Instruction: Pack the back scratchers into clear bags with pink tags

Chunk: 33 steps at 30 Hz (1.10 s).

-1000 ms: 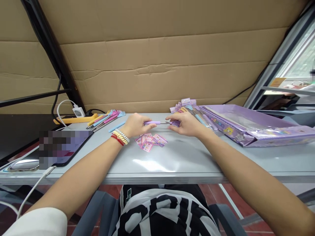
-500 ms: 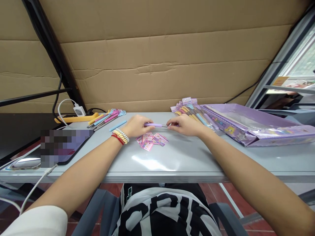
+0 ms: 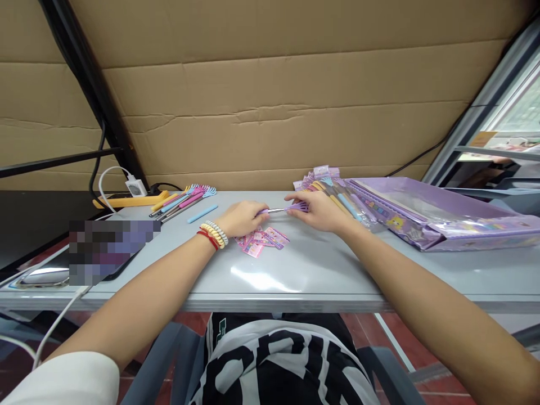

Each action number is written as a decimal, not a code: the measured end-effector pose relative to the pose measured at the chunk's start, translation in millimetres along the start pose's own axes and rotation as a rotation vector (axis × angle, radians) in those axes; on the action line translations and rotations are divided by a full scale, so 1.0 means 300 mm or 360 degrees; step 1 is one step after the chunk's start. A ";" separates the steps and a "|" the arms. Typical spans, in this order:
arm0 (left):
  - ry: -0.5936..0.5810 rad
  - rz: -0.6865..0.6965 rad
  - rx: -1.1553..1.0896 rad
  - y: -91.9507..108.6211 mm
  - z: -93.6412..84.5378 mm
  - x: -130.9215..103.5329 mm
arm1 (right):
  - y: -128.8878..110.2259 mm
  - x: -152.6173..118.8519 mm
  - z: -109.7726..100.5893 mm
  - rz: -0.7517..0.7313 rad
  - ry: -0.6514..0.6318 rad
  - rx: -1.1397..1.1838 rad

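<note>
Everything in reach rests on the glossy grey surface [image 3: 320,275] in front of you. At your right sits the purple printed box with raised sides [image 3: 485,242], flat on its base, which should keep it steady. Just beside its left end lie the clear-bagged, multicoloured sticks with purple printed tops [image 3: 343,203], side by side, probably so they stay together. Over on your left, the bunch of claw-ended metal rods with coloured handles [image 3: 189,198] points its heads away from you, likely to keep the claws aligned.

Your left hand [image 3: 242,218] has its grip clamped on the handle of the purple claw-ended stick with a metal shaft [image 3: 276,210]; your right hand [image 3: 318,211] is at the clawed head, though I cannot tell whether that grip is closed. Supporting both ends would keep the stick level between your hands, above the surface. The plain light-blue rod [image 3: 203,214] lies alone near the bunch. Smallest, the pink printed cards [image 3: 253,247] overlap loosely, nearer you than the stick.
</note>
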<state>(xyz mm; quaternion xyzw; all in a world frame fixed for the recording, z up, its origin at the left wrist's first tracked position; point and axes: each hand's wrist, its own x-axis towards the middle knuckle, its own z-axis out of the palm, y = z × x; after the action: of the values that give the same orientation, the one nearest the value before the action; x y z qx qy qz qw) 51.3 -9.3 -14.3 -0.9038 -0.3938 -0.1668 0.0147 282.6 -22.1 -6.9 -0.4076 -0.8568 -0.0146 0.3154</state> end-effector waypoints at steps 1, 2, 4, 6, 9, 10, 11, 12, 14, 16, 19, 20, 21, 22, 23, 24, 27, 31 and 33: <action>0.0013 -0.0039 0.0015 -0.005 0.001 0.003 | 0.008 0.000 0.000 0.0017 0.0009 -0.0022; 0.0035 -0.0083 0.0035 -0.015 0.002 0.004 | 0.019 0.000 -0.002 0.0041 0.0004 -0.0042; 0.0074 -0.0168 0.0063 -0.051 0.004 0.005 | 0.046 -0.001 -0.007 0.0099 -0.0056 -0.0063; 0.0059 -0.0222 0.0074 -0.096 0.009 0.003 | 0.073 -0.003 -0.014 0.0164 -0.0157 -0.0071; -0.0021 -0.0234 0.0133 -0.150 0.019 -0.001 | 0.092 -0.004 -0.023 0.0255 -0.0352 -0.0129; -0.0041 -0.0225 0.0148 -0.160 0.023 -0.001 | 0.091 -0.004 -0.026 0.0288 -0.0413 -0.0157; -0.0055 -0.0214 0.0153 -0.165 0.028 0.000 | 0.088 -0.003 -0.028 0.0317 -0.0468 -0.0179; -0.0068 -0.0204 0.0148 -0.166 0.032 0.002 | 0.083 -0.002 -0.029 0.0344 -0.0514 -0.0194; -0.0116 -0.0197 0.0135 -0.161 0.038 0.006 | 0.074 0.000 -0.031 0.0385 -0.0587 -0.0199; -0.0166 -0.0210 0.0129 -0.155 0.043 0.010 | 0.070 0.002 -0.031 0.0407 -0.0632 -0.0186; -0.0177 -0.0243 0.0116 -0.153 0.042 0.012 | 0.075 0.002 -0.031 0.0421 -0.0644 -0.0183; -0.0171 -0.0253 0.0109 -0.153 0.041 0.012 | 0.078 0.001 -0.033 0.0426 -0.0635 -0.0185; -0.0168 -0.0263 0.0105 -0.153 0.039 0.011 | 0.080 0.000 -0.034 0.0434 -0.0626 -0.0191; -0.0170 -0.0270 0.0105 -0.153 0.037 0.010 | 0.082 -0.001 -0.036 0.0445 -0.0616 -0.0196; -0.0176 -0.0272 0.0106 -0.153 0.035 0.009 | 0.083 -0.003 -0.038 0.0456 -0.0608 -0.0203; -0.0186 -0.0272 0.0110 -0.151 0.033 0.008 | 0.083 -0.004 -0.040 0.0468 -0.0601 -0.0208; -0.0213 -0.0260 0.0114 -0.145 0.027 0.006 | 0.083 -0.006 -0.041 0.0475 -0.0619 -0.0204; -0.0243 -0.0252 0.0110 -0.138 0.021 0.006 | 0.100 0.002 -0.065 0.0547 -0.0521 -0.0208; -0.0257 -0.0254 0.0111 -0.138 0.020 0.007 | 0.125 -0.001 -0.112 0.0662 -0.0282 -0.0314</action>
<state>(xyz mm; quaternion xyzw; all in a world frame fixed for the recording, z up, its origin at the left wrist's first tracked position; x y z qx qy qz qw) 24.7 21.7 -23.6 -0.8791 -0.4698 -0.0803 0.0012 326.9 -6.7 11.2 -0.6039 -0.7731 0.0028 0.1939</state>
